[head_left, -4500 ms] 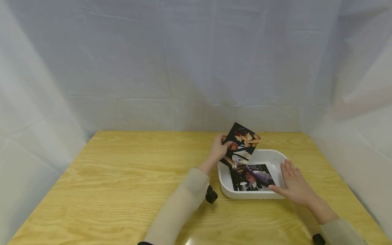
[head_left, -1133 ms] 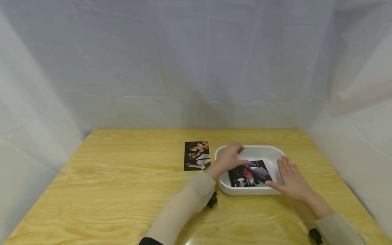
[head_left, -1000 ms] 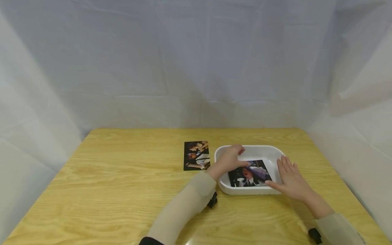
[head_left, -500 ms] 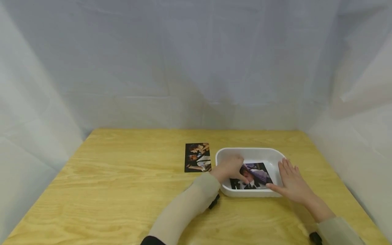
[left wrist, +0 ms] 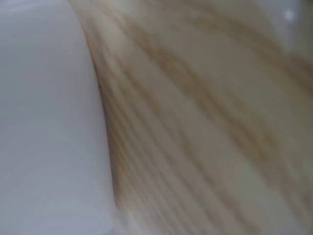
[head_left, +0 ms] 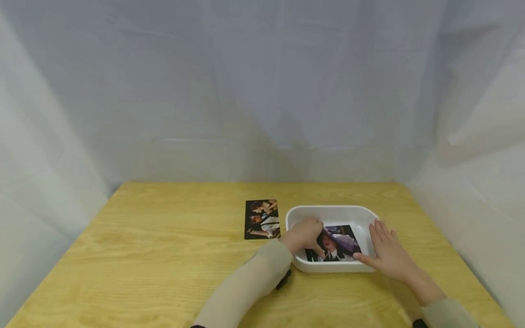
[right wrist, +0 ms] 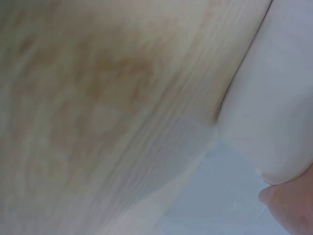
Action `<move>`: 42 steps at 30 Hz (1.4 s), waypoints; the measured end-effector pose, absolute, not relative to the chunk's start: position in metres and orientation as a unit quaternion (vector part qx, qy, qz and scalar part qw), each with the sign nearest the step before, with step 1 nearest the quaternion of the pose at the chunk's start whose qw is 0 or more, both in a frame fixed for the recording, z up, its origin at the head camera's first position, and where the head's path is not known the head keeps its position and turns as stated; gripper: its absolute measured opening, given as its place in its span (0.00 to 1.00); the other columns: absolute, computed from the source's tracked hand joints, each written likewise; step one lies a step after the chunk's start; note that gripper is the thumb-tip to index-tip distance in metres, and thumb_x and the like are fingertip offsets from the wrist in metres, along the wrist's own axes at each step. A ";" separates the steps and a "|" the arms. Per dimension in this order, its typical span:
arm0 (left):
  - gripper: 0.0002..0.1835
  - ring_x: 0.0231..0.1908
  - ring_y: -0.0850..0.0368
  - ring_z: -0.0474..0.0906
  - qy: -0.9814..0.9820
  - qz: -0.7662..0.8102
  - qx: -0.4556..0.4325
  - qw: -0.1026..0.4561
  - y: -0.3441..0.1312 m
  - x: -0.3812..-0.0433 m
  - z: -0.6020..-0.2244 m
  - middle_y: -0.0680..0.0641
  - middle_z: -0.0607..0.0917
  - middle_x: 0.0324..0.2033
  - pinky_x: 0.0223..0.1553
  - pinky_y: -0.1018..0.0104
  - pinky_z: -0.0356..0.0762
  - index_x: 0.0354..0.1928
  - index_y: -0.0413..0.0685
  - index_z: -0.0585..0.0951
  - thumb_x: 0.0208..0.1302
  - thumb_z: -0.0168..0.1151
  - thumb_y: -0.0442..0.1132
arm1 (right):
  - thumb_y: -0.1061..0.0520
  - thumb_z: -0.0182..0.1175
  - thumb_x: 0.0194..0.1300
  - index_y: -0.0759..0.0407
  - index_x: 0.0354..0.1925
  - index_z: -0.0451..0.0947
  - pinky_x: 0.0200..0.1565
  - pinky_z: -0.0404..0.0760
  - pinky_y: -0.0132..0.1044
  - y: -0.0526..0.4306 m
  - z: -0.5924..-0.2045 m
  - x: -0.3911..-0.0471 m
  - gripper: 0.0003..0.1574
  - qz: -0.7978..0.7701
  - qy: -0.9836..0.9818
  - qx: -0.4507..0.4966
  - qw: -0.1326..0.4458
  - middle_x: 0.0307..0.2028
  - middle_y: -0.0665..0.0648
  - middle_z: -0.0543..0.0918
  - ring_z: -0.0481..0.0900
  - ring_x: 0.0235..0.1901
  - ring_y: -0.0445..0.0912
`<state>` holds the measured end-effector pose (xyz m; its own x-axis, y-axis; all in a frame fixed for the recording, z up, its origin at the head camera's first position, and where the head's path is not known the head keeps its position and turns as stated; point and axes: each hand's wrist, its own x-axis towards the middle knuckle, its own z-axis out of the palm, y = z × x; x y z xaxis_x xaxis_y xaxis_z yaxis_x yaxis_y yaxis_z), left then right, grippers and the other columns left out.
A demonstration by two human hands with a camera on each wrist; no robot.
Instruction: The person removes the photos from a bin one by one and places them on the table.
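Observation:
In the head view a white tray point(head_left: 332, 269) stands on the table's right half. A dark photo print point(head_left: 338, 243) with a purple striped shape lies inside it. My left hand point(head_left: 305, 234) reaches over the tray's left rim, bent fingers at the print's upper left and thumb over its lower left part; I cannot tell whether they pinch it. My right hand point(head_left: 389, 250) rests along the tray's right rim with fingers straight and thumb near the front rim. Left of the tray a second photo print point(head_left: 262, 219) lies flat on the wood.
The wooden table point(head_left: 164, 255) ends at a white sheet point(head_left: 205, 91) hung behind and along both sides. A black wrist device point(head_left: 283, 279) shows under the left sleeve. Both wrist views mostly show blurred wood and the tray's outer wall point(left wrist: 49, 122).
The left hand has laid the second photo print on the table and come back into the tray, its thumb sliding down over the print there. The right hand stays at the rim.

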<state>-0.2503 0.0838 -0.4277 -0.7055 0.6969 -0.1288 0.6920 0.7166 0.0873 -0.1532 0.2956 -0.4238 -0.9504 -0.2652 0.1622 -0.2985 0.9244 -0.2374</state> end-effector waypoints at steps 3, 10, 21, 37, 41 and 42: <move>0.33 0.39 0.61 0.69 0.924 0.017 0.375 0.071 0.085 -0.252 -0.427 0.52 0.75 0.36 0.44 0.71 0.67 0.40 0.47 0.74 0.34 0.69 0.61 | 0.35 0.55 0.53 0.84 0.58 0.48 0.57 0.42 0.61 0.296 -0.423 -0.154 0.60 0.126 -0.980 0.142 0.064 0.60 0.81 0.45 0.40 0.61 0.67; 0.32 0.37 0.59 0.69 0.928 0.028 0.365 0.062 0.085 -0.255 -0.427 0.53 0.75 0.31 0.45 0.71 0.65 0.36 0.47 0.74 0.31 0.71 0.60 | 0.35 0.55 0.53 0.85 0.58 0.48 0.56 0.42 0.61 0.295 -0.422 -0.155 0.60 0.122 -0.981 0.139 0.062 0.60 0.81 0.45 0.40 0.61 0.67; 0.35 0.43 0.57 0.69 0.935 0.077 0.344 0.043 0.075 -0.261 -0.427 0.50 0.75 0.36 0.50 0.71 0.62 0.37 0.48 0.69 0.28 0.74 0.57 | 0.35 0.56 0.53 0.84 0.58 0.50 0.56 0.43 0.61 0.289 -0.424 -0.164 0.59 0.132 -0.977 0.149 0.075 0.60 0.80 0.47 0.42 0.61 0.67; 0.36 0.42 0.59 0.71 0.928 0.130 0.344 0.056 0.079 -0.259 -0.429 0.49 0.75 0.36 0.48 0.72 0.66 0.42 0.46 0.67 0.31 0.75 0.50 | 0.36 0.55 0.54 0.84 0.58 0.49 0.57 0.41 0.61 0.293 -0.429 -0.160 0.58 0.134 -0.975 0.152 0.089 0.60 0.81 0.46 0.39 0.62 0.66; 0.32 0.43 0.59 0.71 0.921 0.151 0.353 0.059 0.078 -0.262 -0.427 0.49 0.75 0.39 0.48 0.72 0.65 0.45 0.44 0.70 0.38 0.73 0.48 | 0.35 0.56 0.53 0.84 0.58 0.50 0.56 0.42 0.61 0.291 -0.426 -0.161 0.59 0.135 -0.975 0.153 0.092 0.60 0.80 0.47 0.40 0.61 0.67; 0.30 0.44 0.58 0.71 0.919 0.157 0.357 0.059 0.077 -0.262 -0.426 0.49 0.76 0.40 0.48 0.72 0.66 0.46 0.44 0.70 0.41 0.72 0.47 | 0.35 0.56 0.53 0.84 0.58 0.50 0.56 0.42 0.61 0.290 -0.426 -0.161 0.59 0.133 -0.975 0.153 0.091 0.60 0.80 0.47 0.41 0.61 0.67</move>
<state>-0.2622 0.0770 -0.4262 -0.7378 0.6750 0.0041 0.6380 0.6954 0.3307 -0.1614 0.2903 -0.4262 -0.9365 -0.2746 0.2179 -0.3228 0.9179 -0.2307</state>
